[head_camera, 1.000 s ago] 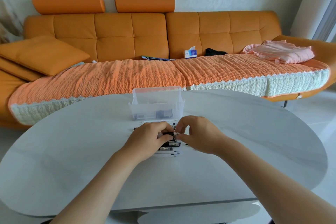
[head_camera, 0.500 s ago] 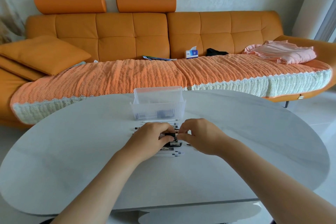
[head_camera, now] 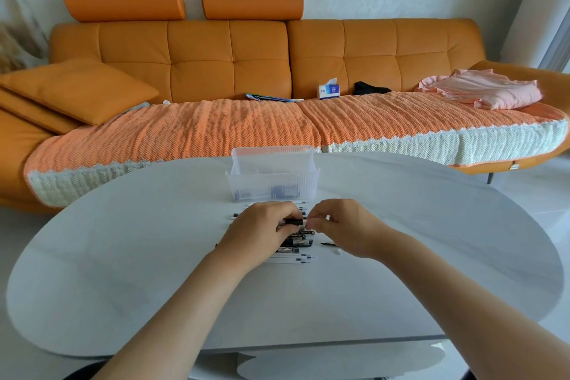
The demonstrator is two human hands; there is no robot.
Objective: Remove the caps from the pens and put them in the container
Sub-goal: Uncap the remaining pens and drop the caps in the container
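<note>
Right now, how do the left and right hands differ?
The left hand curls round the pen; the right hand pinches the pen's end. The left hand lies over the pile; the right hand is at its right edge. Both hold one pen, in front of the container.

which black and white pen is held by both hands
The black-gripped pen between the hands: left hand grips its barrel, right hand pinches its end; the other pens lie loose.

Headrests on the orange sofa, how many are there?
2. The left headrest sits atop the sofa back's left end; the right headrest beside it, nearer the middle. None seems hidden.
</note>
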